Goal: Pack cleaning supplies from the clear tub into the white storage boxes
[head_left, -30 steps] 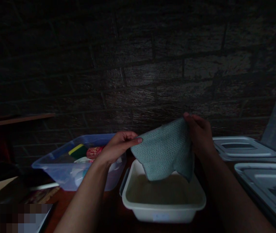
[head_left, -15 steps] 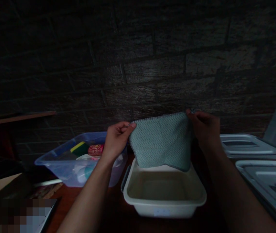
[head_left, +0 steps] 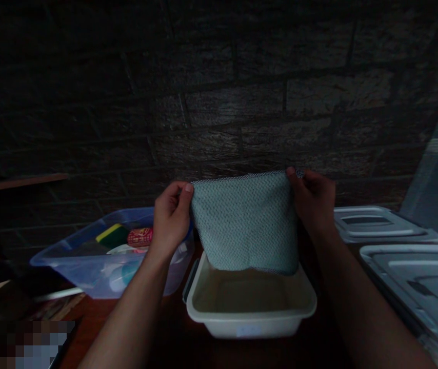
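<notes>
Grey-green woven cloth [head_left: 244,225] hangs spread between the person's two hands, above the back part of a white tub [head_left: 199,306] and in front of the dark brick wall [head_left: 219,110]. The left hand [head_left: 171,212] pinches its upper left corner between thumb and fingers; the right hand [head_left: 313,200] grips the upper right end, a bit of checked edging showing past the thumb. It looks light and soft, limp enough to sag or fold if either hold slips, and neither fragile nor slick; whether it is damp cannot be told. The bound edge seems the best place to take hold, at the two top corners, where thumb and fingertips should suffice. Left of the tub, a blue translucent bin [head_left: 84,279] holds a yellow-and-green sponge [head_left: 112,236]; to the right lie two grey lids [head_left: 386,209].
</notes>
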`<act>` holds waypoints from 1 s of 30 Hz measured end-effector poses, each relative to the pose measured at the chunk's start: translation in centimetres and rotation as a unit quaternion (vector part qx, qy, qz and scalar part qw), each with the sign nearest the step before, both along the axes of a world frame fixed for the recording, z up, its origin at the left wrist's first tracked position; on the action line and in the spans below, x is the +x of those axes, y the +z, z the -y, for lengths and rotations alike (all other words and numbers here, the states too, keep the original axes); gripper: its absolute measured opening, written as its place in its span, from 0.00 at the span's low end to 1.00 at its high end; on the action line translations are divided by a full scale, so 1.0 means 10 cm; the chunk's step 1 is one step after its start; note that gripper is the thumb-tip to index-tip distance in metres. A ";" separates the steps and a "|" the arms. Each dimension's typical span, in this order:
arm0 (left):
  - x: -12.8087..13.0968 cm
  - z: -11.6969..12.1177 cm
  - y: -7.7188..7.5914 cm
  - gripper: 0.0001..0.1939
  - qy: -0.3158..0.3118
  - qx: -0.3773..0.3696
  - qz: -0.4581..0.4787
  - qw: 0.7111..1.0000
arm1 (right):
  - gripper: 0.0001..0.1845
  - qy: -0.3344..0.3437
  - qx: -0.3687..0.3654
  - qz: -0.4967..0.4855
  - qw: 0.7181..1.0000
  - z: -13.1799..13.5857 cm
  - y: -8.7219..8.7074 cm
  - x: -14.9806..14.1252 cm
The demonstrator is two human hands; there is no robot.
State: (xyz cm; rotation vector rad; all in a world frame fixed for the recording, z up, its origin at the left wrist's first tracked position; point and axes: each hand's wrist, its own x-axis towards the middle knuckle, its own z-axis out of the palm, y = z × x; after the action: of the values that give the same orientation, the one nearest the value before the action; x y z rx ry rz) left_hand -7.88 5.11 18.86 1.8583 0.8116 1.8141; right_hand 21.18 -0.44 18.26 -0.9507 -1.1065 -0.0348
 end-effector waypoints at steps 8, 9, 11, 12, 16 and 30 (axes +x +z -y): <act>0.02 -0.07 -0.09 0.06 -0.039 -0.032 -0.022 0.999 | 0.24 -0.002 -0.013 0.002 1.000 0.03 0.02 0.00; 0.03 -0.07 -0.09 0.06 -0.038 -0.029 -0.016 0.999 | 0.24 -0.002 -0.013 0.000 1.000 0.03 0.01 -0.01; 0.05 -0.06 -0.08 0.06 -0.032 -0.014 0.002 0.999 | 0.24 -0.003 -0.013 -0.007 1.000 0.03 0.01 -0.01; 0.06 -0.06 -0.08 0.06 -0.029 -0.008 0.013 0.999 | 0.24 -0.005 -0.014 -0.013 1.000 0.03 0.01 -0.01; 0.09 0.00 -0.05 0.12 -0.071 -0.073 0.065 0.993 | 0.24 0.017 -0.018 -0.048 0.999 0.00 0.00 -0.01; 0.08 -0.02 -0.03 0.09 -0.128 -0.089 0.118 0.981 | 0.11 0.080 -0.029 -0.134 0.987 -0.12 -0.09 0.03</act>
State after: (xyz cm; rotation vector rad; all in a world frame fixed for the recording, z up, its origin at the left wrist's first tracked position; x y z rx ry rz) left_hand -7.09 5.30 18.56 1.5237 0.5959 1.6973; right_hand 21.48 0.75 17.38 -0.8864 -0.9345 0.2497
